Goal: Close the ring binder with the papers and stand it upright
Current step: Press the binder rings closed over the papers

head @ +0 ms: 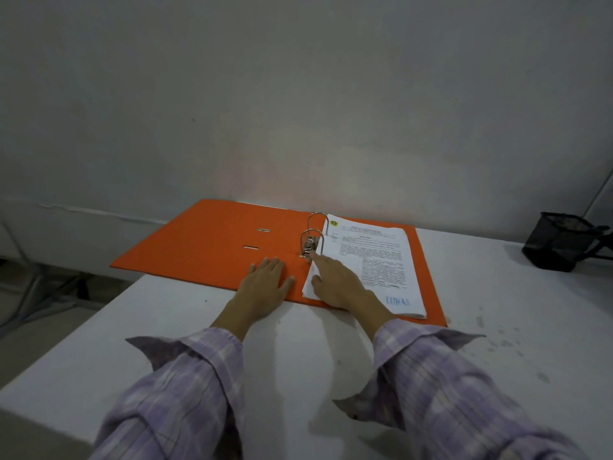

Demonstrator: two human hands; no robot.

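An orange ring binder (212,244) lies open and flat on the white table (298,360), its left cover reaching past the table's left edge. A stack of printed papers (381,257) sits on the right half, threaded on the metal rings (313,227). My left hand (265,280) rests flat, fingers spread, on the binder's near edge just left of the rings. My right hand (338,283) lies on the papers' left margin, its index finger stretched out and touching the lever (308,249) of the ring mechanism. Neither hand grips anything.
A black mesh pen holder (564,242) stands at the table's far right. A grey wall rises right behind the binder. The table's left edge drops to the floor, where cables lie.
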